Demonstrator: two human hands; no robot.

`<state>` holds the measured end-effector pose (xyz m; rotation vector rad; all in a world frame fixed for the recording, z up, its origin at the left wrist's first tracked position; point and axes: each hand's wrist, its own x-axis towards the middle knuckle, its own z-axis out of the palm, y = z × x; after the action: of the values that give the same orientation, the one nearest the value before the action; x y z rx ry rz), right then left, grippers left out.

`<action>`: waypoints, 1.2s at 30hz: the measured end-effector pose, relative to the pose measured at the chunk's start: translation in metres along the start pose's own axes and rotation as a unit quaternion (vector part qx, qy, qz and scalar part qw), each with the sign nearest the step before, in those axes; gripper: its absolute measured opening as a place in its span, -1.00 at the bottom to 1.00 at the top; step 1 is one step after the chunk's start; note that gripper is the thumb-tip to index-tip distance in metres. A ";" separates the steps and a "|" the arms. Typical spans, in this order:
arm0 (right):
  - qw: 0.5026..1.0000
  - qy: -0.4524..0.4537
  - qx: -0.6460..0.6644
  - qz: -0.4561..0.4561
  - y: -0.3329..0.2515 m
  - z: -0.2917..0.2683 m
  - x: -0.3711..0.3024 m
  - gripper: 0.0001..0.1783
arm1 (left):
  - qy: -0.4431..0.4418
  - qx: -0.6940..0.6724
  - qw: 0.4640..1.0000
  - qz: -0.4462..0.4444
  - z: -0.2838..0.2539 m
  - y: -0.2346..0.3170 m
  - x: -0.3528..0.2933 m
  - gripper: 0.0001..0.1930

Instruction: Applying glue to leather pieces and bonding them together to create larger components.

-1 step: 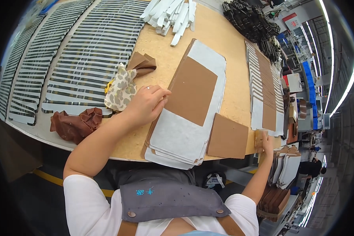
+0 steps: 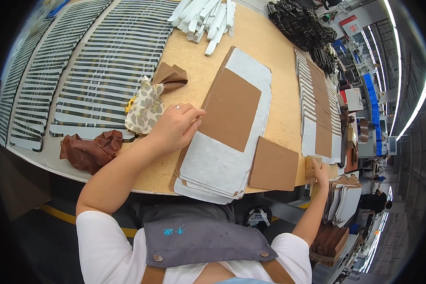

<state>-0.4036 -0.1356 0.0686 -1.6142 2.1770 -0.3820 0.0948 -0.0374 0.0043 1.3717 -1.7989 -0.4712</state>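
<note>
A long stack of white-faced panels [image 2: 208,163] with brown edges lies slanted on the table before me. Across its upper middle lies a brown rectangular piece [image 2: 233,111]. My left hand [image 2: 175,125] rests at the stack's left edge, fingers bent and closed together at the tips beside the brown piece. Whatever they pinch is too small to make out. Out to the right, near the table's front edge, my right hand [image 2: 321,174] grips a small yellowish-brown block [image 2: 310,165]. Between that hand and the stack lies a loose brown square piece [image 2: 273,165].
Left of my forearm are a crumpled dark red-brown cloth [image 2: 92,150], a spotted cloth [image 2: 146,106] and a folded brown scrap [image 2: 171,78]. Rows of striped strips [image 2: 113,61] cover the far left. White strips [image 2: 206,21] lie behind. Overlapping brown-and-white panels [image 2: 322,113] line the right side.
</note>
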 end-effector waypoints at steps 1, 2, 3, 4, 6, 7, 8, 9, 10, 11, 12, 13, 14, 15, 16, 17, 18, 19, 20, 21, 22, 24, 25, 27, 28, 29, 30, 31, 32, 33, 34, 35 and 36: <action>1.000 0.005 -0.003 0.001 0.002 -0.003 0.001 -0.33 | -0.012 -0.010 1.000 -0.007 0.001 0.002 -0.001 -0.76; 0.999 -0.028 -0.027 -0.031 0.007 -0.005 0.004 -0.33 | -0.012 -0.015 1.000 -0.005 0.001 0.006 -0.003 -0.76; 0.995 -0.061 -0.051 -0.063 0.009 -0.008 0.004 -0.33 | -0.016 -0.016 1.000 0.017 0.002 0.011 -0.005 -0.75; 0.995 -0.060 -0.054 -0.065 0.008 -0.011 0.008 -0.33 | -0.017 -0.012 0.999 0.035 0.005 0.017 -0.008 -0.73; 0.990 -0.045 -0.127 -0.049 0.003 -0.015 0.014 -0.37 | -0.034 -0.013 0.998 0.055 0.014 0.024 -0.011 -0.70; 0.989 -0.047 -0.128 -0.049 -0.007 -0.016 0.013 -0.37 | -0.056 -0.010 0.995 0.076 0.018 0.027 -0.012 -0.67; 0.996 -0.024 0.033 -0.074 -0.026 -0.013 0.009 -0.37 | -0.082 -0.011 0.993 0.080 0.021 0.030 -0.012 -0.63; 0.976 0.001 0.195 -0.096 -0.041 -0.006 0.008 -0.37 | -0.084 -0.013 0.993 0.077 0.025 0.031 -0.015 -0.63; 0.945 -0.023 0.307 -0.112 -0.052 0.003 0.012 -0.36 | -0.088 0.003 0.992 0.089 0.029 0.032 -0.018 -0.61; 0.899 -0.046 0.416 -0.127 -0.066 0.013 0.019 -0.35 | -0.091 0.020 0.990 0.101 0.031 0.031 -0.019 -0.58; 0.874 -0.054 0.467 -0.119 -0.084 0.025 0.025 -0.33 | -0.093 0.018 0.990 0.101 0.032 0.030 -0.019 -0.58; 0.846 -0.063 0.517 -0.112 -0.107 0.038 0.028 -0.30 | -0.100 0.033 0.989 0.105 0.033 0.029 -0.019 -0.56; 0.834 -0.070 0.535 -0.116 -0.133 0.052 0.026 -0.28 | -0.106 0.048 0.987 0.109 0.034 0.027 -0.020 -0.53; 0.821 -0.075 0.553 -0.120 -0.161 0.066 0.023 -0.25 | -0.107 0.046 0.987 0.108 0.035 0.026 -0.019 -0.53; 0.798 -0.104 0.582 -0.119 -0.184 0.082 0.021 -0.28 | -0.122 0.054 0.986 0.103 0.036 0.023 -0.019 -0.52; 0.773 -0.130 0.610 -0.118 -0.202 0.094 0.021 -0.30 | -0.136 0.062 0.984 0.101 0.036 0.023 -0.019 -0.50; 0.772 -0.133 0.610 -0.118 -0.212 0.107 0.026 -0.30 | -0.136 0.063 0.984 0.097 0.037 0.023 -0.020 -0.50; 0.749 -0.154 0.635 -0.114 -0.219 0.118 0.033 -0.35 | -0.146 0.079 0.981 0.104 0.037 0.024 -0.019 -0.49; 0.723 -0.176 0.659 -0.110 -0.222 0.127 0.039 -0.39 | -0.156 0.096 0.977 0.109 0.037 0.025 -0.019 -0.48; 0.722 -0.177 0.659 -0.110 -0.224 0.134 0.045 -0.39 | -0.156 0.097 0.977 0.108 0.038 0.025 -0.019 -0.48; 0.727 -0.209 0.643 -0.121 -0.226 0.141 0.051 -0.44 | -0.162 0.103 0.975 0.112 0.038 0.026 -0.020 -0.48; 0.727 -0.238 0.628 -0.142 -0.229 0.149 0.056 -0.50 | -0.167 0.108 0.973 0.115 0.038 0.027 -0.021 -0.47; 0.727 -0.241 0.627 -0.141 -0.231 0.152 0.058 -0.50 | -0.172 0.100 0.973 0.115 0.038 0.028 -0.022 -0.47; 0.755 -0.209 0.605 -0.140 -0.232 0.156 0.063 -0.51 | -0.178 0.090 0.973 0.114 0.037 0.029 -0.023 -0.47; 0.756 -0.211 0.605 -0.139 -0.237 0.157 0.061 -0.51 | -0.181 0.087 0.973 0.116 0.036 0.030 -0.023 -0.47; 0.758 -0.203 0.602 -0.151 -0.245 0.158 0.057 -0.49 | -0.184 0.085 0.972 0.120 0.035 0.030 -0.023 -0.47; 0.759 -0.195 0.599 -0.164 -0.250 0.159 0.054 -0.48 | -0.185 0.084 0.972 0.118 0.036 0.029 -0.023 -0.47; 0.759 -0.195 0.599 -0.163 -0.253 0.159 0.054 -0.48 | -0.183 0.077 0.973 0.119 0.036 0.028 -0.023 -0.47; 0.774 -0.187 0.583 -0.164 -0.256 0.160 0.055 -0.47 | -0.181 0.070 0.974 0.120 0.036 0.028 -0.022 -0.47; 0.787 -0.179 0.566 -0.165 -0.257 0.161 0.056 -0.46 | -0.182 0.070 0.973 0.120 0.037 0.027 -0.022 -0.47; 0.787 -0.178 0.567 -0.164 -0.259 0.163 0.059 -0.46 | -0.183 0.068 0.973 0.120 0.037 0.027 -0.021 -0.47; 0.793 -0.174 0.556 -0.179 -0.260 0.164 0.062 -0.47 | -0.185 0.066 0.973 0.119 0.038 0.027 -0.021 -0.48; 0.798 -0.170 0.544 -0.193 -0.261 0.165 0.064 -0.47 | -0.186 0.066 0.973 0.120 0.038 0.026 -0.020 -0.48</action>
<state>-0.1210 -0.2709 0.0296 -1.2287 0.9386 -1.1071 0.0503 -0.0162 -0.0081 1.1866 -2.3065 -0.5097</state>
